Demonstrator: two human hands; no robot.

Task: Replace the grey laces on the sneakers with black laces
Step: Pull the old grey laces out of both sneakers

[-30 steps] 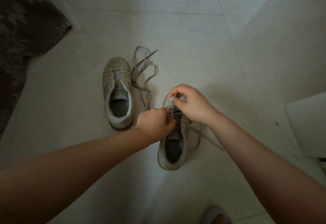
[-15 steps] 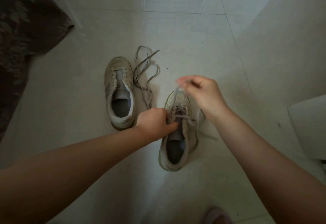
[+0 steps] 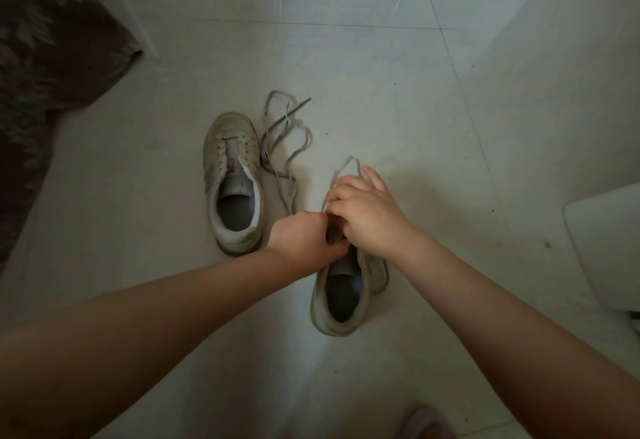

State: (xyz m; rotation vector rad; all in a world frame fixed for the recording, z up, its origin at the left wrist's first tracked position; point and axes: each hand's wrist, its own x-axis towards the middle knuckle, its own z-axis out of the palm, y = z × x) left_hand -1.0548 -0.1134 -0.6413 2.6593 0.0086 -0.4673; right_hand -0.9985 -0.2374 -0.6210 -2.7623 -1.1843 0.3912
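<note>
Two pale sneakers stand on the tiled floor. The left sneaker [image 3: 232, 182] has bare eyelets, and a loose grey lace [image 3: 284, 134] lies in loops beside it. My left hand [image 3: 304, 239] grips the right sneaker [image 3: 346, 296] at its tongue. My right hand [image 3: 365, 213] covers the front of that sneaker and pinches its grey lace [image 3: 348, 167], a loop of which sticks out beyond the fingers. The sneaker's toe and eyelets are hidden under both hands. No black lace is in view.
A dark shaggy rug [image 3: 45, 68] lies at the far left. A white flat object [image 3: 606, 248] sits at the right edge. A blurred pinkish shape [image 3: 427, 421] shows at the bottom edge.
My right hand, which had pulled lace up and away from the sneaker, has come back down onto its front. A lace loop now pokes out past the fingers. My left hand stays on the tongue.
</note>
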